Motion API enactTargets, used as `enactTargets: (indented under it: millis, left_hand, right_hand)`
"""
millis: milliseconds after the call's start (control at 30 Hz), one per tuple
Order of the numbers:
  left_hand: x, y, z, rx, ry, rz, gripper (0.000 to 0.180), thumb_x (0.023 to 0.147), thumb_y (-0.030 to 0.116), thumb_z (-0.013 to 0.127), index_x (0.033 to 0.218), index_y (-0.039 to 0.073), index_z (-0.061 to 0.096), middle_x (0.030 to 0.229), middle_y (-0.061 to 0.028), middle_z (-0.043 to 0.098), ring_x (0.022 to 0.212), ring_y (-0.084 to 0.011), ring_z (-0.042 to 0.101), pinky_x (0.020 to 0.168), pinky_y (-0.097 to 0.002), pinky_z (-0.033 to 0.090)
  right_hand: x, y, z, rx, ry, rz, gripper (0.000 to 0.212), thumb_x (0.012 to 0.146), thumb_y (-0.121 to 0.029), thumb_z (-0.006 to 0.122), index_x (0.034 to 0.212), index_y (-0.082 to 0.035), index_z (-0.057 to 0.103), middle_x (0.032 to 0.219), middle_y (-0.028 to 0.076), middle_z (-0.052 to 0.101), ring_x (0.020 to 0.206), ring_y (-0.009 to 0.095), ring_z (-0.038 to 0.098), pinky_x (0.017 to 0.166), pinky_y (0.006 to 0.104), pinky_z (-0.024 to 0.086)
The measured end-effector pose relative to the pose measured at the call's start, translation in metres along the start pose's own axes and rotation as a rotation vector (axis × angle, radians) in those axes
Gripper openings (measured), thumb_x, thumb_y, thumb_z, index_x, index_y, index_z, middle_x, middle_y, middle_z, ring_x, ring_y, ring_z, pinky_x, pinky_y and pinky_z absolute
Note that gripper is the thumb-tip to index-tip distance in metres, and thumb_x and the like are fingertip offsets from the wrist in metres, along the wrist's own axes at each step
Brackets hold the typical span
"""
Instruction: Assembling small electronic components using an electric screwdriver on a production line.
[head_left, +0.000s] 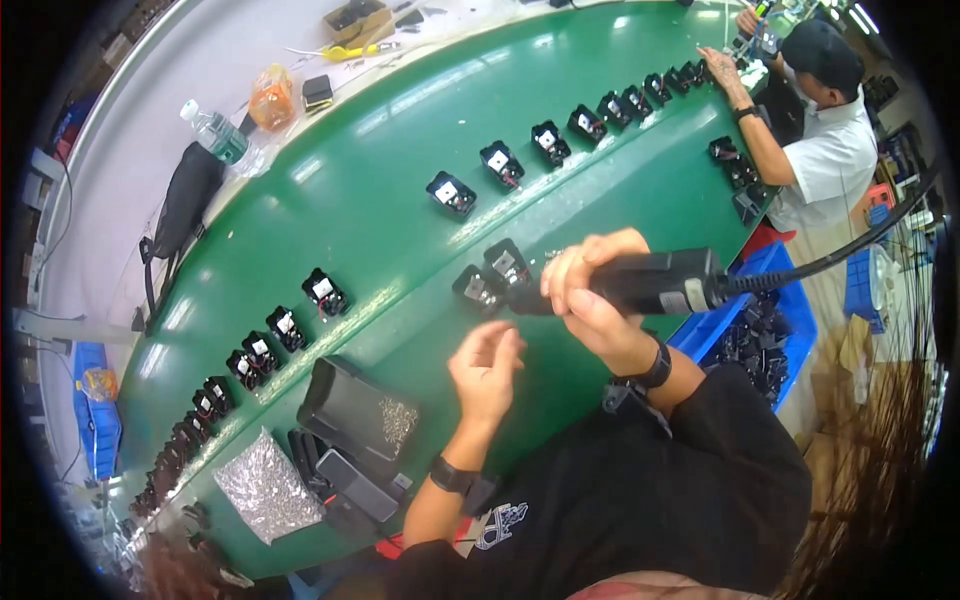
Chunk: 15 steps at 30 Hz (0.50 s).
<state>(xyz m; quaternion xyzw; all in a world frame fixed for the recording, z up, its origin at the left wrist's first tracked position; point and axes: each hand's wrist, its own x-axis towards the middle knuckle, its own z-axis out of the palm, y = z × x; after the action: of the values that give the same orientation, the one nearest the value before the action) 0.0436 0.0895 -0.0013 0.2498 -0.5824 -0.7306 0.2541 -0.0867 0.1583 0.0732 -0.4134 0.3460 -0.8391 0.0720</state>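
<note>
Across nearly the whole view sweeps the green table (390, 140), its edge bowed by the lens. At the upper right there's a co-worker (825, 155) in a pale shirt and dark cap, one hand out by the far end of a line of parts. Down beside the table, a blue bin (798, 335) sits loaded with dark pieces. Now the black handheld tool (660, 285), out over the table, thick-bodied, its cable (855, 250) curving away to the right! On the left side, a black tray (340, 405) with little metal pieces (398, 420) heaped at one end, and just beside it a clear bag (268, 487) packed with more silvery bits.

And here's the right hand (598, 290), fingers wrapped firmly round the tool's front part. The left hand (485, 370) is close below the tool's nose, fingers curled inward, thumb near the fingertips; whether anything small is pinched there, I can't tell. Right at that nose lie two black housings, one (507, 260) just beyond the other (477, 288); contact with the tool is impossible to make out. Further housings (500, 165) string out along the table, small white patches showing inside.
</note>
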Motion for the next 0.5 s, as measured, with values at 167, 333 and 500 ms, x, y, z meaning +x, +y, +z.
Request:
enactTargets:
  millis: [167,333,500]
  left_hand:
    - [0.026,0.017,-0.013,0.966,0.217,0.553,0.050,0.063,0.027,0.085,0.104,0.005,0.067,0.110,-0.0120,0.057,0.099,-0.0304,0.052,0.084,-0.0401,0.044]
    - [0.033,0.006,-0.012,1.205,0.192,0.594,0.051,0.063,0.036,0.083,0.103,0.009,0.068,0.124,-0.0125,0.055,0.112,-0.0328,0.047,0.093,-0.0457,0.038]
    - [0.038,-0.010,-0.013,1.235,0.196,0.623,0.038,0.069,0.030,0.079,0.102,0.016,0.070,0.127,-0.0124,0.053,0.110,-0.0328,0.047,0.089,-0.0429,0.039]
  right_hand:
    - [0.006,0.017,-0.014,-0.034,-0.012,0.042,0.035,0.080,0.008,0.056,0.110,-0.003,0.040,0.069,0.006,0.051,0.062,0.014,0.053,0.065,0.0328,0.050]
    - [0.004,0.018,-0.017,-0.033,-0.006,0.000,0.036,0.079,0.008,0.055,0.110,-0.002,0.040,0.069,0.006,0.051,0.062,0.014,0.053,0.064,0.0336,0.049]
    - [0.007,0.014,-0.014,-0.039,-0.052,0.028,0.034,0.080,0.003,0.057,0.109,-0.004,0.041,0.070,0.006,0.050,0.062,0.016,0.053,0.065,0.0349,0.048]
